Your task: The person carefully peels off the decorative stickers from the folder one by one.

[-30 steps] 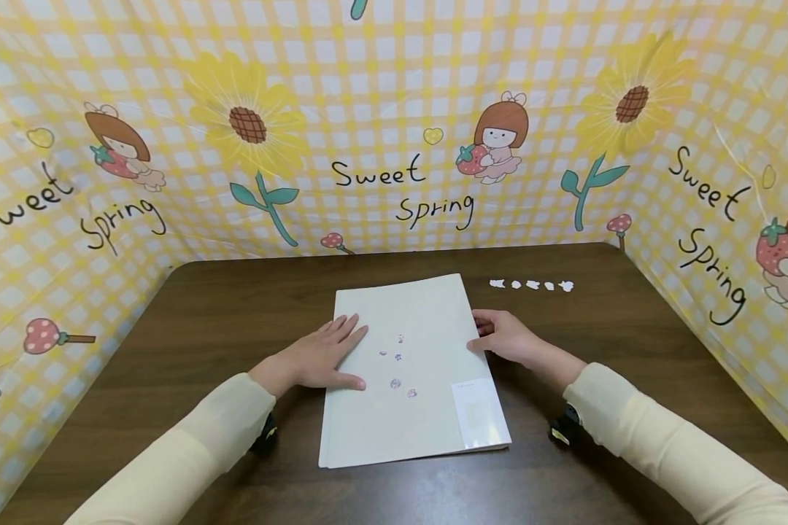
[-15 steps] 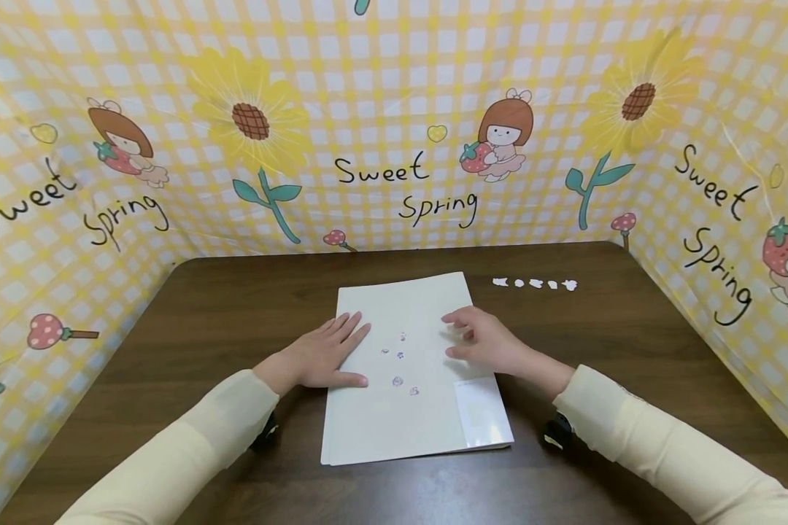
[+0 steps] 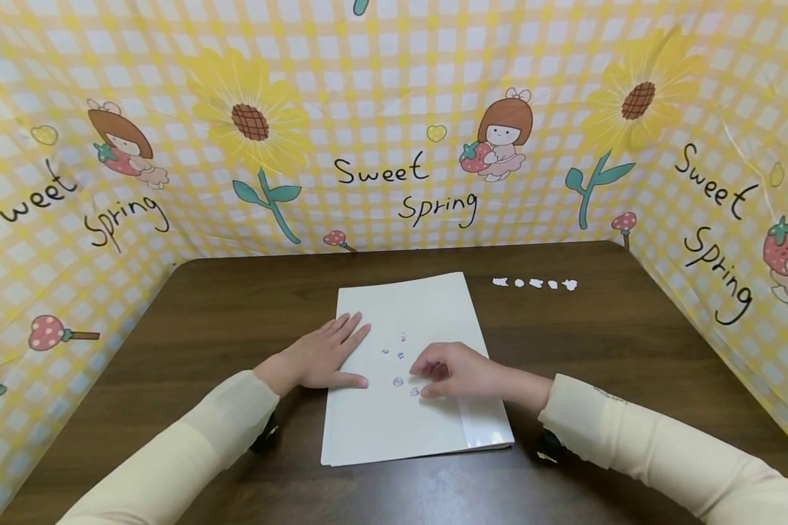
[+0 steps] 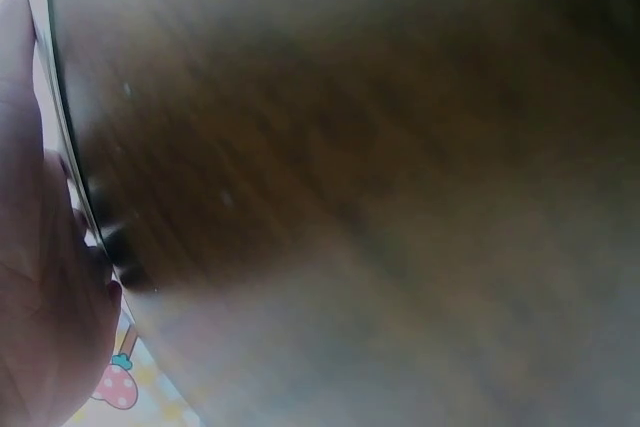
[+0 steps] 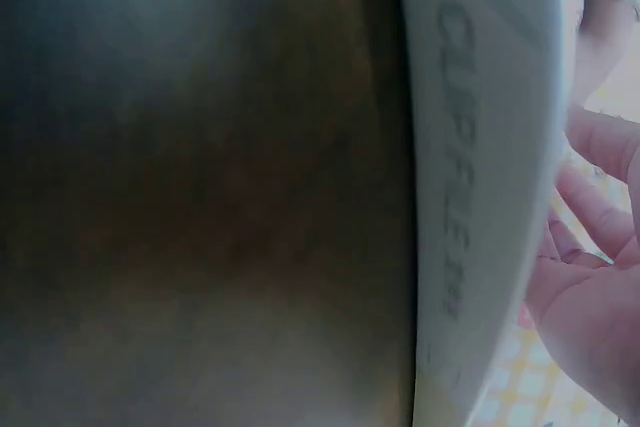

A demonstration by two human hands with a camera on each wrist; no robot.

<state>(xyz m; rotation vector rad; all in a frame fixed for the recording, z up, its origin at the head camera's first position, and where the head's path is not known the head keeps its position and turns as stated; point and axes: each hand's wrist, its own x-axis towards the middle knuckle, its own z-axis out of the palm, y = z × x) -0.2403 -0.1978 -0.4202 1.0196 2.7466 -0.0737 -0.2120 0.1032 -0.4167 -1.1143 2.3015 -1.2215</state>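
A cream clip file folder (image 3: 394,430) lies flat on the dark wooden table. Near its middle are several small purplish printed pieces, perhaps stickers; one round piece (image 3: 398,381) and a lower piece (image 3: 414,392) are closest to my right hand (image 3: 462,375). That hand hovers over the folder's right half, fingers bent, thumb apart from the index finger and close to the lower piece. No thing shows between them. My left hand (image 3: 322,357) rests flat on the folder's left edge, fingers spread. In the right wrist view the folder's spine (image 5: 480,167) bears raised lettering.
Several small white cut-out pieces (image 3: 535,284) lie in a row on the table (image 3: 236,292) at the back right. A clear pocket with a white label (image 3: 482,426) sits at the folder's lower right corner. A yellow checked cloth (image 3: 381,95) encloses the table's back and sides.
My right hand has left the folder's right edge and moved left and nearer over the printed pieces. The left hand has stayed in place on the folder.
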